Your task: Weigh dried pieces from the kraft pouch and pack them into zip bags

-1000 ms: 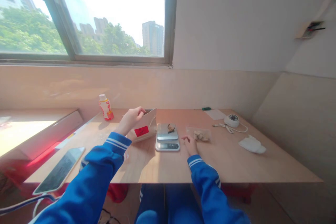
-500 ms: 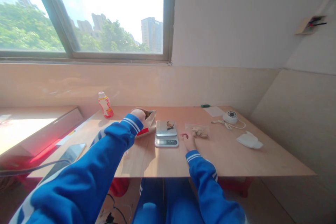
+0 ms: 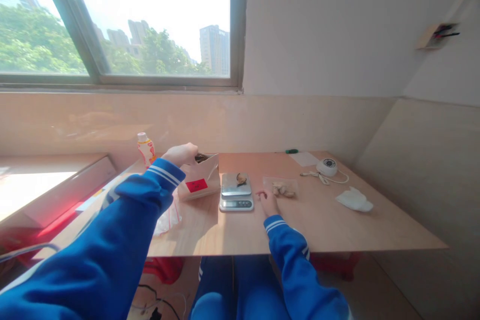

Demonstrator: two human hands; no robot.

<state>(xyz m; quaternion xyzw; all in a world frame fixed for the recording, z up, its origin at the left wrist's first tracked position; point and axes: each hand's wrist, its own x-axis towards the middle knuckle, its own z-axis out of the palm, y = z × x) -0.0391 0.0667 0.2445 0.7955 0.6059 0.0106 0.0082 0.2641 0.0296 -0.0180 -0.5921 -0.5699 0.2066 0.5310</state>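
Note:
My left hand (image 3: 181,154) is over the open mouth of a brown paper bag (image 3: 199,181) with a red label, fingers curled down into it; what they grip is hidden. A small digital scale (image 3: 236,192) stands right of the bag with a dark brown piece (image 3: 241,179) on its pan. My right hand (image 3: 267,199) rests flat on the wooden table (image 3: 322,225), fingers stretched out, just right of the scale. It touches the near edge of a clear plastic bag (image 3: 282,188) holding several pale pieces.
A small drink bottle (image 3: 146,149) stands behind the paper bag. A clear zip bag (image 3: 168,217) lies under my left sleeve. At the back right are a white round device with cable (image 3: 327,166), a paper sheet (image 3: 304,158), a green pen (image 3: 291,151) and a crumpled white tissue (image 3: 354,200).
My left hand has gone from the bag's rim into its mouth and now sits a little higher. My left arm has swung across and hides the phone. My right hand has stayed put.

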